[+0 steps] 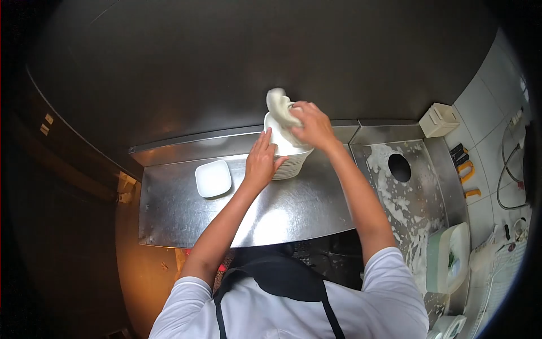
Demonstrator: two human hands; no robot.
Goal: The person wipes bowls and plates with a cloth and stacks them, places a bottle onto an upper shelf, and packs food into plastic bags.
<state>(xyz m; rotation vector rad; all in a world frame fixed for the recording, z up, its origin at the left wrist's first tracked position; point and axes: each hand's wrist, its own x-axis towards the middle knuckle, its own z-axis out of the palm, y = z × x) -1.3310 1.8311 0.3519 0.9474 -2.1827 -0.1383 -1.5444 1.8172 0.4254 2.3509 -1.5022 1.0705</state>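
Observation:
A tall stack of white square dishes stands on the steel counter, near its back edge. Against the left side of the top dish rests my left hand, fingers stretched out along the rim. My right hand is closed around a whitish cloth over the far right part of that dish. The cloth's free end sticks up past the back rim and is slightly blurred. To the left, one more white square dish sits alone on the counter.
The steel counter meets a dark wall behind. At right lies a foamy steel sink surface with a round dark hole. A pale green and white tub stands there. A white box and orange-handled tools are by the tiled wall.

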